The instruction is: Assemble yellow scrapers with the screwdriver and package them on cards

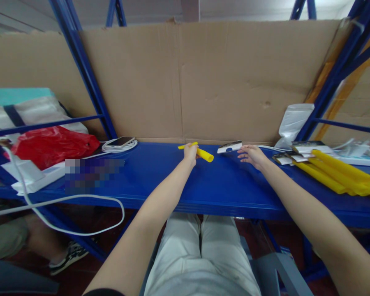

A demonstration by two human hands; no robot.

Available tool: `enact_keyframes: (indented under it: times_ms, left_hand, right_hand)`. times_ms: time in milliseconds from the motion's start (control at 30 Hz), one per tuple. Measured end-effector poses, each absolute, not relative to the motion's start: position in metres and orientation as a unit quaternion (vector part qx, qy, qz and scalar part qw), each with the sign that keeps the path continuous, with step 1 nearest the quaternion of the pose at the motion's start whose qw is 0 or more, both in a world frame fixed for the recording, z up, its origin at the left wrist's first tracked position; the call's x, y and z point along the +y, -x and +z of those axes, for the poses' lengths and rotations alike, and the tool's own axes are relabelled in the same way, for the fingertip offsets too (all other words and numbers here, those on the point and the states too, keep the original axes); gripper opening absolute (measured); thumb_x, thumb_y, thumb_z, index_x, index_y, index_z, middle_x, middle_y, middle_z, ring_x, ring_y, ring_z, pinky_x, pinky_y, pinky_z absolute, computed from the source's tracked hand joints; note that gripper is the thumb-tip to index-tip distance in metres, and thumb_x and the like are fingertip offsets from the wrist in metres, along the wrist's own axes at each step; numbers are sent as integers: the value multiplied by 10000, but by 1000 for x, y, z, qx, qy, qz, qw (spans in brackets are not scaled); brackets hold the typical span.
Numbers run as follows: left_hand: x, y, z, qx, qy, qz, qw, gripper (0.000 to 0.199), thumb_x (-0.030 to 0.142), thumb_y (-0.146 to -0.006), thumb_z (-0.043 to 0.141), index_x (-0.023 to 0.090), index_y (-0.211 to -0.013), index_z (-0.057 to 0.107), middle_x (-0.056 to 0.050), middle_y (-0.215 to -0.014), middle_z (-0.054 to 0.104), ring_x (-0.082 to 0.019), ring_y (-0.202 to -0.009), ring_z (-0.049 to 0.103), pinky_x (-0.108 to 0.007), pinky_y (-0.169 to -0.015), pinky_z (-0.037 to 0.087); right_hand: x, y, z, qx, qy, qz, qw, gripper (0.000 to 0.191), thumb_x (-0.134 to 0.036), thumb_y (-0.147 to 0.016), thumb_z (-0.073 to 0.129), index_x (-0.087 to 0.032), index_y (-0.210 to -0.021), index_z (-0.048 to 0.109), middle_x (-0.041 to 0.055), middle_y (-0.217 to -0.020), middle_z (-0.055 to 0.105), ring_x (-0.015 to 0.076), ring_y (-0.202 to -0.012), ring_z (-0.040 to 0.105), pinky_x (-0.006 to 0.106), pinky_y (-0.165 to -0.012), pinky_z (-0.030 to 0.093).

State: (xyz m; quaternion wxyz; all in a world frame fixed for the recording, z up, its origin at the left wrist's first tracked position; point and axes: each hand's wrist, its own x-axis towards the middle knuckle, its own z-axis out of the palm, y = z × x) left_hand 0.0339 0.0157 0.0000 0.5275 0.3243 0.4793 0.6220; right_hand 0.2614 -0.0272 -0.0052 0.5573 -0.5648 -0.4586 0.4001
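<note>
Bare forearms; black sleeve edge [103, 292]; pale trousers [200, 255]

no text, label, brand or number can be read anywhere. the white device [230, 146] just beyond the right hand [252, 156] has dark marks on it, too small to make out. the small packets [285, 158] to the right of that hand show print that is blurred. a patch on the shelf [160, 176] left of the left hand [190, 153] is pixelated.
</note>
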Motion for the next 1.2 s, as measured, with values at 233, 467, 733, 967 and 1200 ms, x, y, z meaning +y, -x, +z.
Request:
enact_keyframes:
  times_ms: [233,467,733,967,1200]
  left_hand:
    - [15,-34,0,475,-326,619,534,374,45,-753,552,226,-1080,551,7,-770,552,-152,-697,580,-289,-654,474]
    - [16,-34,-1,469,-321,620,541,397,45,-732,572,238,-1079,552,8,-780,556,-158,-720,588,-292,-654,485]
    - [16,-35,-1,476,-326,617,535,386,65,-729,587,227,-1076,540,-8,-827,596,-163,-724,610,-288,-650,483]
    - [16,-35,-1,481,-324,616,533,402,72,-724,605,233,-1087,541,-20,-888,616,-172,-762,624,-295,-656,494]
    - [16,-35,-1,481,-338,612,529,392,50,-737,570,230,-1084,553,-19,-856,601,-174,-760,617,-292,-644,493]
  right_hand:
    - [-22,-264,-13,-432,584,424,541,126,-107,-780,534,-205,-821,467,66,-832,634,137,-610,623,283,-536,550]
    - [-8,-273,-23,-482,568,400,534,195,-177,-741,605,-220,-877,471,108,-947,632,214,-799,673,366,-653,589]
    - [-4,-272,-28,-608,668,93,419,469,-224,-749,595,-142,-1205,522,194,-1320,520,307,-1261,470,474,-1040,396]
    - [-2,-269,-38,-752,625,51,203,391,-322,-887,457,-168,-1215,603,136,-1305,575,275,-1231,520,410,-1073,359]
    - [6,-277,-44,-732,657,57,171,494,-454,-913,411,-178,-1290,571,131,-1336,553,294,-1257,497,432,-1068,357]
